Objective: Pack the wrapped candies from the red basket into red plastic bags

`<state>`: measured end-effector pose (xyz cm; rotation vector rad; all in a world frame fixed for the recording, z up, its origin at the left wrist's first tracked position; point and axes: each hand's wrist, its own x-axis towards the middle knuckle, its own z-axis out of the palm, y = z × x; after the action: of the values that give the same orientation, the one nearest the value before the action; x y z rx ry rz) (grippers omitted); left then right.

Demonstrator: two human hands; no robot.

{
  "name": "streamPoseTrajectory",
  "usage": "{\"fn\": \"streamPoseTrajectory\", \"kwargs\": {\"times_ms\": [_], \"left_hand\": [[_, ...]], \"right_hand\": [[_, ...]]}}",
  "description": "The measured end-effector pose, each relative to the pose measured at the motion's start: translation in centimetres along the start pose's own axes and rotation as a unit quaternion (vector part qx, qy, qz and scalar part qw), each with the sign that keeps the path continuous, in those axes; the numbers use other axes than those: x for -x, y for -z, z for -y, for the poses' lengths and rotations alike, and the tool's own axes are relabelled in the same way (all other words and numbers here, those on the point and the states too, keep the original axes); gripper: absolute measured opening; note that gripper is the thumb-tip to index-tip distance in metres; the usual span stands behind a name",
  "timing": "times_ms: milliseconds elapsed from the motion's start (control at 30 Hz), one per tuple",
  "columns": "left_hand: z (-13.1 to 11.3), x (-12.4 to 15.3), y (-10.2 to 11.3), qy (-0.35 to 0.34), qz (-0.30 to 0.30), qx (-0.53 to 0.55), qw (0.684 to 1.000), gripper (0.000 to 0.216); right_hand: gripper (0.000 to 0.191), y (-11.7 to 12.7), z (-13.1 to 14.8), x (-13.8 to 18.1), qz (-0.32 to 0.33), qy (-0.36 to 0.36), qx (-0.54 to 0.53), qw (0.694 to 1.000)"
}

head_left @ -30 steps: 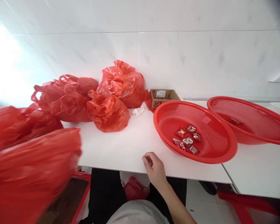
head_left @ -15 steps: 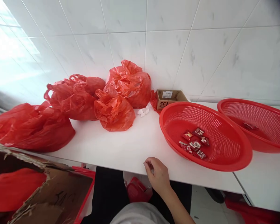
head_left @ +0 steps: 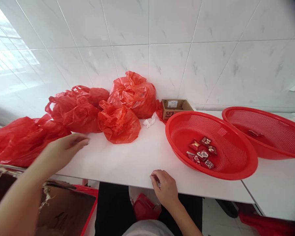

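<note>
My left hand point(head_left: 64, 149) is smeared by motion above the left part of the white table point(head_left: 113, 164), in front of a red plastic bag point(head_left: 22, 141). Whether its fingers hold anything does not show. At the table's front edge rests my right hand point(head_left: 164, 187), its fingers curled in; what they hold, if anything, is hidden. To its right stands a red perforated plastic basket point(head_left: 238, 160) with several small dark-red wrapped packets point(head_left: 203, 154) on its bottom.
Several full red bags, one of them a knotted bag point(head_left: 135, 93), line the tiled wall. A small cardboard box point(head_left: 177, 106) and crumpled white tissue point(head_left: 149, 120) sit behind. Far right is a second red basket point(head_left: 267, 147). Below left stands a torn carton point(head_left: 66, 206).
My left hand has come into view from the lower left, over the carton toward the bags. My right hand stays curled at the table edge. The view has shifted slightly.
</note>
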<state>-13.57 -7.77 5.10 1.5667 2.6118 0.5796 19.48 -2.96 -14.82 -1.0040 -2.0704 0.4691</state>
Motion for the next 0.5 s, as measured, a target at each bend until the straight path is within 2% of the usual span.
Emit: {"fn": "streamPoseTrajectory", "kwargs": {"times_ms": [33,100,167,233,300,367,433,500], "left_hand": [[-1.4,-1.7,-1.4,-0.029,0.034,0.012,0.999,0.035],[-4.2,-4.9,-4.5,-0.068,0.011,0.026,0.997,0.041],[-6.3,-7.4,-7.3,-0.058,-0.01,0.032,0.998,0.055],[-7.4,-9.2,-9.0,-0.025,-0.015,0.066,0.997,0.052],[-7.5,-10.3,-9.2,-0.007,-0.023,0.103,0.994,0.033],[-7.0,-10.7,-8.1,-0.006,-0.035,0.147,0.988,0.021],[-6.4,-10.4,-6.3,-0.009,-0.042,0.213,0.976,0.021],[-5.9,-9.7,-4.9,-0.008,-0.05,0.289,0.956,0.027]], "right_hand": [[0.01,0.0,0.0,0.0,0.0,0.001,-0.001,1.0],[0.011,0.1,0.1,0.0,0.002,0.001,-0.006,1.0],[0.012,0.2,0.3,0.1,0.007,-0.005,-0.01,1.0],[0.012,0.5,0.4,0.0,0.015,-0.023,-0.018,0.999],[0.011,0.7,0.4,-0.1,0.027,-0.058,-0.046,0.997],[0.011,1.0,0.4,-0.7,0.04,-0.105,-0.096,0.989],[0.014,1.2,0.4,-1.8,0.047,-0.137,-0.143,0.979],[0.014,1.2,0.9,-3.5,0.035,-0.138,-0.161,0.977]]}}
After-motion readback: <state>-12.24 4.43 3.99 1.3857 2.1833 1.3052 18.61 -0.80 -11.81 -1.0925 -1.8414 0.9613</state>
